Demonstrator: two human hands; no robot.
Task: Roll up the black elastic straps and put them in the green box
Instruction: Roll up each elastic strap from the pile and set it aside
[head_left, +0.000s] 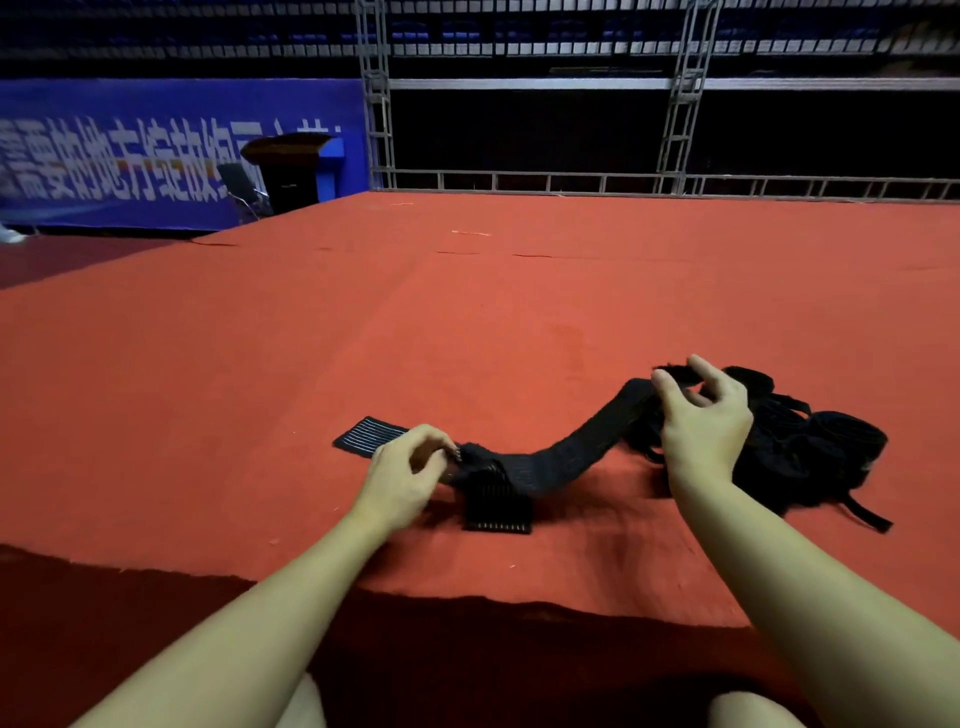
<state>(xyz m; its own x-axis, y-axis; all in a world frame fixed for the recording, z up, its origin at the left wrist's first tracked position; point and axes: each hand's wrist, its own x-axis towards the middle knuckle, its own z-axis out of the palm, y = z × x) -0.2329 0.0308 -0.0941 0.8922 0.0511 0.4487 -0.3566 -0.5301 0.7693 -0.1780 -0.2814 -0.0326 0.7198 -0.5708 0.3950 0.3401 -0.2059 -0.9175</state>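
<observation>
A black elastic strap (566, 452) stretches across the red carpet between my two hands. My left hand (410, 467) pinches one end of it, just above a ribbed end piece (496, 506) lying flat. My right hand (701, 421) holds the strap's other part, fingers partly spread, in front of a tangled pile of black straps (810, 457). Another strap end with pale stripes (366, 435) pokes out left of my left hand. No green box is in view.
The red carpeted platform (467, 312) runs far ahead; its near edge (415, 592) drops off just in front of my arms. A metal truss railing (675, 182) bounds the far side. A blue banner (156, 156) and a lectern (291, 171) stand at back left.
</observation>
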